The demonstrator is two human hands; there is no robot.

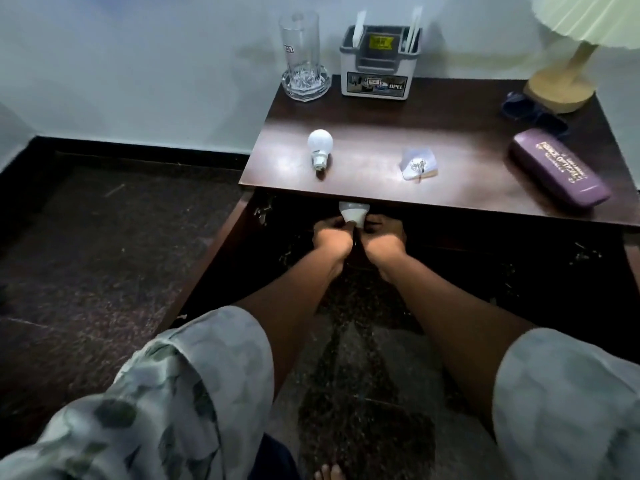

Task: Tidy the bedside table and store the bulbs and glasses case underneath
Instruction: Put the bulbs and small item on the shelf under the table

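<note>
Tall clear glass (300,53) with heavy faceted base stands upright against pale wall (138,64). Just to its right, grey-and-white organiser box (377,64) carries label reading OPEL (375,85); white sticks (358,27) rise from its side compartments. Far right, lamp (561,86) with tan base and pleated cream shade, partly out of shot. Dark blue crumpled item (530,110) lies touching lamp base; kind unclear. Small clear packet (419,163) holding metal bits lies flat, well forward of organiser. Dark speckled floor (104,220) meets black skirting (138,147).
</note>
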